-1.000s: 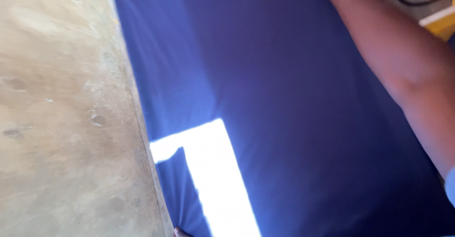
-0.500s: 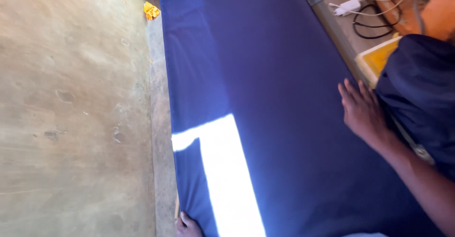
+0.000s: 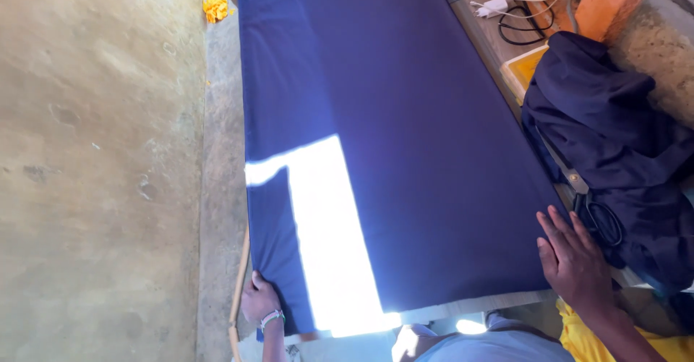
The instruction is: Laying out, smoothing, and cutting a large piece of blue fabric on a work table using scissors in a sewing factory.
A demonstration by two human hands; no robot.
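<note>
A long navy blue cloth (image 3: 405,116) lies spread flat along a table, with a bright patch of sunlight across its near part. My left hand (image 3: 258,301), a band on its wrist, grips the cloth's near left corner where it hangs over the table's side. My right hand (image 3: 575,261) rests flat on the cloth's near right edge, fingers apart and holding nothing. Black-handled scissors (image 3: 594,206) lie just beyond the right hand.
A heap of dark navy fabric (image 3: 614,130) sits at the right under the scissors. A yellow tray (image 3: 526,69), a white charger (image 3: 494,5) and black cables lie further back. A bare concrete floor (image 3: 94,167) fills the left, with a yellow scrap (image 3: 215,5) on it.
The view has pulled back and shows more of the table. My right hand slid toward the cloth's near right corner. My left hand came fully into view at the left corner.
</note>
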